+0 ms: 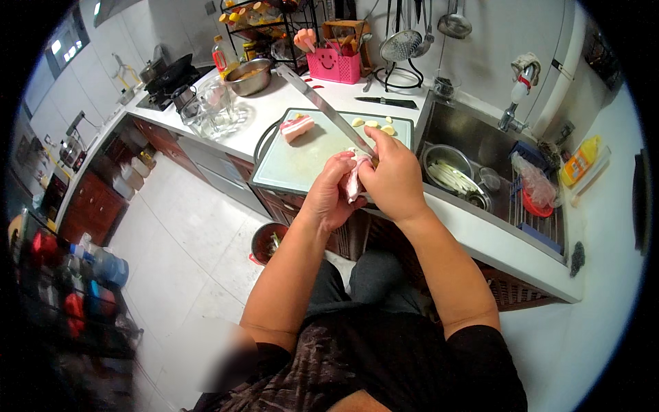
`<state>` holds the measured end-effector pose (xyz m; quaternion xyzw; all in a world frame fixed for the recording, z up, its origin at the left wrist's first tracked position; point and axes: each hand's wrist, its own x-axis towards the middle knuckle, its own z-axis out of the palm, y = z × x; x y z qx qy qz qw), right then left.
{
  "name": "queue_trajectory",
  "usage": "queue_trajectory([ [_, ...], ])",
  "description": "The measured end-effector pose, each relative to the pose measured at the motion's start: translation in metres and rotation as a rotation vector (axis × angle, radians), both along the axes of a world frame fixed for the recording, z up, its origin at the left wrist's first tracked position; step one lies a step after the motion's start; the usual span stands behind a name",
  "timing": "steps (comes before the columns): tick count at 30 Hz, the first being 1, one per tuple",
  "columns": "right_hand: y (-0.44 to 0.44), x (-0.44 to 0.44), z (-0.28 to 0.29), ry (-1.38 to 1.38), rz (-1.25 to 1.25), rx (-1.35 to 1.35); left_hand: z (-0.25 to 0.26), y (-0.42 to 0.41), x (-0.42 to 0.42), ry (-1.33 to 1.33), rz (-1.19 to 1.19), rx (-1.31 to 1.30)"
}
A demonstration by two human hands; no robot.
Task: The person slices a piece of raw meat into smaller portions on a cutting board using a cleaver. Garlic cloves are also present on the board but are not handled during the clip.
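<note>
My right hand (395, 175) grips a large kitchen knife (329, 109), whose blade slants up and away to the left over the cutting board (288, 167). Close beside it, my left hand (332, 193) holds a pale pink-and-white piece of food (352, 186); whether it is meat or garlic I cannot tell. The fingers of both hands meet around this piece, just over the board's near edge. A block of pork belly (297, 129) lies toward the back left of the board. Several peeled garlic cloves (371, 123) are scattered at its back right.
To the right, the sink (463, 121) holds a metal bowl (449, 154) with pale vegetable pieces. A small black knife (386, 102) lies behind the board. Glassware (211, 110) and a steel basin (248, 77) stand left. A bin (267, 242) is on the floor.
</note>
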<state>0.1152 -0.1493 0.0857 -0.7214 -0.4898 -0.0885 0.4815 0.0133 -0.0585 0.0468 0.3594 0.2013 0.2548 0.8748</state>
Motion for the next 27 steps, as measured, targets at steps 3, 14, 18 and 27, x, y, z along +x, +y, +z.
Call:
queue_trajectory([
  [3,0.005,0.006,-0.005,-0.050,-0.035,0.071,0.001,0.001,0.002,-0.041,-0.002,0.025],
  [14,0.028,0.034,0.000,0.199,-0.023,-0.001,0.003,0.024,0.018,-0.111,0.029,0.144],
  [18,0.048,0.038,0.000,0.284,-0.043,-0.002,-0.006,0.032,0.032,-0.103,0.269,0.280],
  [27,0.058,0.063,-0.012,0.089,-0.107,-0.183,-0.002,0.052,0.029,0.118,0.309,0.477],
])
